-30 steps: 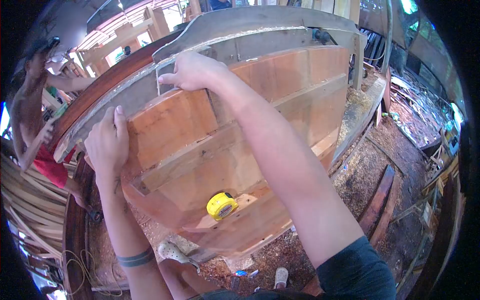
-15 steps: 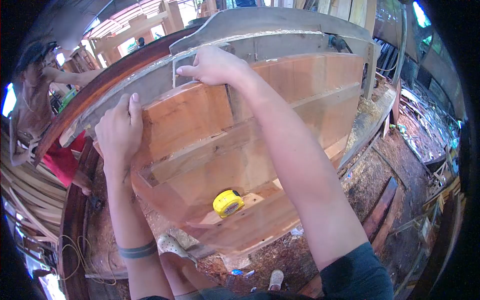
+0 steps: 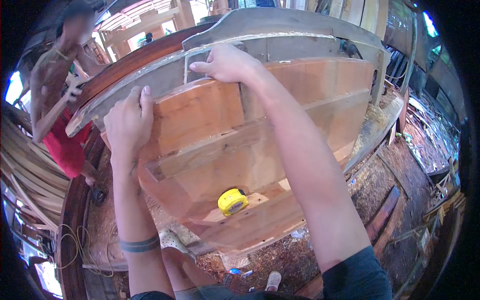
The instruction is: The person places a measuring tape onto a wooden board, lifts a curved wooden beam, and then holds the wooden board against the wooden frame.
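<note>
A broad wooden panel (image 3: 200,115) with two cross battens stands tilted before me, against a grey curved frame (image 3: 280,22). My left hand (image 3: 129,120) is wrapped round the panel's left edge, thumb up. My right hand (image 3: 225,63) grips the panel's top edge, its thumb out to the left over the grey frame and its fingertips hidden behind the wood. On the panel's lower ledge, between my forearms, rests a yellow tape measure (image 3: 233,202).
A person in red shorts (image 3: 65,145) stands at the left beside a dark red curved beam (image 3: 135,59). Long bent strips (image 3: 30,170) are stacked at far left. Loose planks (image 3: 382,212) and sawdust lie on the floor at right.
The view has shifted left, so panel and hands appear further right. Both hands keep their places on the panel. The person at left has turned and stands more upright.
</note>
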`<action>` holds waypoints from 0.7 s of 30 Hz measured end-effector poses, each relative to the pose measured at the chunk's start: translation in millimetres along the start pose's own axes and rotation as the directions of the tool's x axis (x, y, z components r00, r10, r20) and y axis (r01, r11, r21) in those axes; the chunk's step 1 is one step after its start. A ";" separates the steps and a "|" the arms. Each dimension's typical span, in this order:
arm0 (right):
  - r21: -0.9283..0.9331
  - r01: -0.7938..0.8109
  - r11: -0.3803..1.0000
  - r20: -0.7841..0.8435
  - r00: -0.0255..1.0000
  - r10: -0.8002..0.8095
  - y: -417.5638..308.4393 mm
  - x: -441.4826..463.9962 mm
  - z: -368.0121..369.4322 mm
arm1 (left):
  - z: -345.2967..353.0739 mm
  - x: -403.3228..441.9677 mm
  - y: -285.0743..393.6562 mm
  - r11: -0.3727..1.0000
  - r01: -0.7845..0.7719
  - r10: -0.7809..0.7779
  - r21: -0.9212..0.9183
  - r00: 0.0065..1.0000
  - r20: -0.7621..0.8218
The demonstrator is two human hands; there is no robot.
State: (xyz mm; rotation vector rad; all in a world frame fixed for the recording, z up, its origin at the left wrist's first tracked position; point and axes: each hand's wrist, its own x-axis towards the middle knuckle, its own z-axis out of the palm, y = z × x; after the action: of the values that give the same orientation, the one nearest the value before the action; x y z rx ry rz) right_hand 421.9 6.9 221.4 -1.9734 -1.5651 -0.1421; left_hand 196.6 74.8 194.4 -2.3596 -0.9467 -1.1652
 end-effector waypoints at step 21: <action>0.047 -0.029 0.998 -0.032 0.999 0.030 3.1 0.8 3.2 | 6.3 0.6 -6.1 0.999 -0.049 0.049 0.008 0.998 -0.031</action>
State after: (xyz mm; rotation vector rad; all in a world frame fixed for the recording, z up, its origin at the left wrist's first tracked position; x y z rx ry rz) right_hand 424.1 8.9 217.9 -1.9476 -1.5046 -0.1245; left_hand 196.2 82.9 191.2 -2.3386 -0.8762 -1.1750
